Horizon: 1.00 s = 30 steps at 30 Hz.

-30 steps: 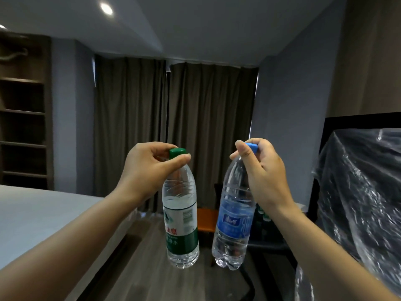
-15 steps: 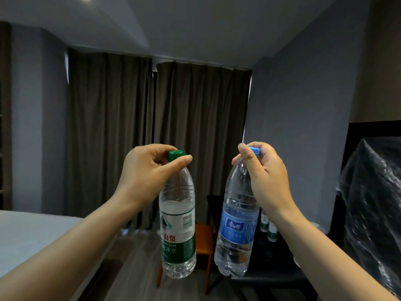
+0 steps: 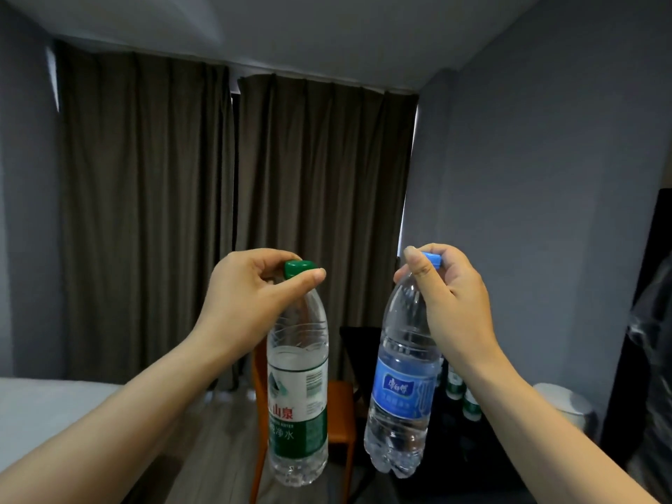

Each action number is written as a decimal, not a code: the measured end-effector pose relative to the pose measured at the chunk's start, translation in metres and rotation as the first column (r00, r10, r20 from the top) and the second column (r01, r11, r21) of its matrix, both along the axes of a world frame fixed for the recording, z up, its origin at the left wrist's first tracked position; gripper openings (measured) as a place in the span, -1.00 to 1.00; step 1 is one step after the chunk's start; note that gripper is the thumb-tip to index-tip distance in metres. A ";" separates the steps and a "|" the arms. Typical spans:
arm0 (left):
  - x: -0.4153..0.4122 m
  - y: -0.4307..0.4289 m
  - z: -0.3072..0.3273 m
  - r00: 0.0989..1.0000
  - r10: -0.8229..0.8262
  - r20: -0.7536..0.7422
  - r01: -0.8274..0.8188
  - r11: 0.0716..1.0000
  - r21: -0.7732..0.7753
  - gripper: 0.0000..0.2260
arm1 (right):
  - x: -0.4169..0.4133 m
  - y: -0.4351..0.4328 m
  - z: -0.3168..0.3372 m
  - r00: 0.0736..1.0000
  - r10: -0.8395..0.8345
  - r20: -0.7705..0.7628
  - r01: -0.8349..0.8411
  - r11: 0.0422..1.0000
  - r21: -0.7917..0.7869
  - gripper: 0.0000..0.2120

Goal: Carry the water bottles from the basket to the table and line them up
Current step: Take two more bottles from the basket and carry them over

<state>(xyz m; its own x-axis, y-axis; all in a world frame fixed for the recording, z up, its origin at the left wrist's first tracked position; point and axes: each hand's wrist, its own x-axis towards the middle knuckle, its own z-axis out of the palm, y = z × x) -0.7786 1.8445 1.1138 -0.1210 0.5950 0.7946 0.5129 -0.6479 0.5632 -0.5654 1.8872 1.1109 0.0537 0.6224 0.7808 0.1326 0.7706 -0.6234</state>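
Midair, green-capped bottle point(image 3: 298, 376), blue-capped bottle point(image 3: 403, 391)—seemingly sealed

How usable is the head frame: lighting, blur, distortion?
Head view: dim, curtains drawn, slivers of daylight at their edges; wide-angle bends wall and ceiling lines near the borders; green-capped bottle in the left hand and blue-capped bottle in the right hand are sharp, labels legible; small bottles on the dark table behind are murky; plastic sheet at right is smeared.
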 end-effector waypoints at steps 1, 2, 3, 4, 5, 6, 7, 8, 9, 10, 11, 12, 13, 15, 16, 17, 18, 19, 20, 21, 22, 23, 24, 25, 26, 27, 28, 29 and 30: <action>-0.003 0.016 -0.001 1.000 -0.002 -0.003 0.002 1.000 0.002 -0.80 | -0.003 0.015 -0.002 1.000 0.002 -0.001 -0.002 1.000 0.002 -0.78; -0.004 0.033 -0.001 1.000 -0.001 -0.006 0.001 1.000 0.006 -0.83 | -0.005 0.031 -0.005 1.000 0.010 -0.005 -0.010 1.000 0.000 -0.79; -0.005 0.050 -0.001 1.000 0.001 -0.009 -0.001 1.000 0.012 -0.86 | -0.007 0.046 -0.007 1.000 0.018 -0.012 -0.018 1.000 -0.002 -0.81; -0.006 0.067 0.000 1.000 0.004 -0.015 -0.004 1.000 0.022 -0.87 | -0.009 0.062 -0.007 1.000 0.022 -0.018 -0.022 1.000 -0.001 -0.82; -0.007 0.085 0.002 1.000 0.007 -0.028 -0.006 1.000 0.030 -0.86 | -0.010 0.078 -0.007 1.000 0.021 -0.023 -0.021 1.000 0.001 -0.82; -0.007 0.102 0.004 0.999 0.007 -0.044 -0.006 0.999 0.034 -0.85 | -0.012 0.094 -0.006 0.999 0.017 -0.027 -0.017 1.000 0.000 -0.82; -0.007 0.120 0.005 0.998 0.006 -0.059 -0.004 0.999 0.035 -0.84 | -0.012 0.110 -0.006 0.999 0.011 -0.031 -0.011 1.000 -0.002 -0.82; -0.007 0.137 0.005 0.998 0.005 -0.066 -0.003 0.999 0.037 -0.85 | -0.012 0.125 -0.006 1.000 0.002 -0.031 -0.002 1.000 -0.002 -0.82; -0.007 0.154 0.005 0.998 0.007 -0.067 -0.004 0.999 0.040 -0.86 | -0.013 0.139 -0.006 1.000 -0.008 -0.028 0.008 1.000 -0.001 -0.82; -0.007 0.171 0.004 0.998 0.003 -0.064 -0.001 0.999 0.042 -0.87 | -0.013 0.154 -0.006 0.999 -0.020 -0.025 0.020 1.000 0.001 -0.82; -0.007 0.188 0.003 0.998 -0.009 -0.059 0.011 0.999 0.039 -0.87 | -0.013 0.168 -0.007 0.999 -0.034 -0.023 0.034 0.999 0.003 -0.82; -0.006 0.205 0.001 0.998 -0.026 -0.057 0.028 0.999 0.034 -0.86 | -0.012 0.182 -0.008 0.999 -0.047 -0.021 0.047 0.999 0.003 -0.82; -0.005 0.221 -0.001 0.997 -0.044 -0.059 0.045 0.999 0.027 -0.85 | -0.012 0.195 -0.009 0.998 -0.060 -0.020 0.060 0.998 0.001 -0.82; -0.001 0.253 -0.005 0.995 -0.076 -0.069 0.077 0.997 0.015 -0.84 | -0.010 0.221 -0.013 0.996 -0.082 -0.020 0.082 0.997 -0.004 -0.84; 0.001 0.271 -0.007 0.993 -0.090 -0.070 0.091 0.996 0.009 -0.84 | -0.009 0.234 -0.015 0.996 -0.091 -0.019 0.091 0.996 -0.009 -0.85; 0.002 0.288 -0.010 0.993 -0.102 -0.066 0.103 0.995 0.007 -0.85 | -0.008 0.248 -0.018 0.995 -0.099 -0.016 0.099 0.995 -0.016 -0.85; 0.004 0.306 -0.012 0.992 -0.113 -0.058 0.114 0.994 0.006 -0.86 | -0.007 0.262 -0.020 0.994 -0.110 -0.013 0.110 0.994 -0.027 -0.84; 0.005 0.324 -0.015 0.991 -0.126 -0.048 0.126 0.992 0.007 -0.86 | -0.006 0.275 -0.023 0.992 -0.127 -0.010 0.126 0.991 -0.035 -0.84; 0.007 0.341 -0.018 0.989 -0.145 -0.041 0.146 0.989 0.010 -0.86 | -0.005 0.289 -0.025 0.989 -0.145 -0.010 0.145 0.989 -0.042 -0.83; 0.009 0.358 -0.020 0.985 -0.168 -0.039 0.169 0.986 0.011 -0.86 | -0.004 0.302 -0.028 0.986 -0.164 -0.012 0.163 0.985 -0.047 -0.83; 0.011 0.376 -0.023 0.981 -0.192 -0.041 0.192 0.981 0.010 -0.87 | -0.003 0.316 -0.030 0.983 -0.183 -0.015 0.182 0.982 -0.050 -0.83; 0.012 0.393 -0.024 0.976 -0.212 -0.045 0.212 0.977 0.009 -0.87 | -0.003 0.329 -0.032 0.979 -0.202 -0.018 0.201 0.978 -0.051 -0.83; 0.013 0.409 -0.025 0.971 -0.231 -0.053 0.232 0.973 0.011 -0.88 | -0.002 0.342 -0.033 0.975 -0.222 -0.021 0.221 0.974 -0.052 -0.83; 0.014 0.426 -0.024 0.966 -0.251 -0.060 0.252 0.968 0.014 -0.89 | -0.001 0.355 -0.033 0.970 -0.244 -0.024 0.242 0.969 -0.056 -0.82; 0.016 0.442 -0.023 0.960 -0.272 -0.060 0.273 0.962 0.015 -0.88 | -0.001 0.368 -0.032 0.964 -0.264 -0.025 0.262 0.963 -0.060 -0.82; 0.016 0.459 -0.021 0.954 -0.294 -0.054 0.295 0.955 0.010 -0.87 | 0.000 0.380 -0.030 0.959 -0.281 -0.026 0.279 0.959 -0.059 -0.82; 0.017 0.476 -0.018 0.947 -0.318 -0.049 0.319 0.948 0.004 -0.85 | 0.002 0.393 -0.028 0.954 -0.298 -0.030 0.296 0.953 -0.055 -0.83; 0.019 0.494 -0.016 0.939 -0.342 -0.045 0.342 0.940 -0.002 -0.82 | 0.003 0.405 -0.026 0.947 -0.318 -0.034 0.316 0.947 -0.053 -0.83; 0.021 0.511 -0.015 0.931 -0.363 -0.043 0.363 0.932 -0.007 -0.81 | 0.005 0.417 -0.024 0.939 -0.342 -0.037 0.339 0.939 -0.056 -0.83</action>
<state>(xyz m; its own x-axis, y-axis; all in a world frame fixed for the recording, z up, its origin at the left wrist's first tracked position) -0.7575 2.3551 1.0989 0.1376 0.5910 0.7948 0.2659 -0.7951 0.5451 -0.5607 2.3046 1.0868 0.3034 0.5974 0.7423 0.3528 0.6533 -0.6699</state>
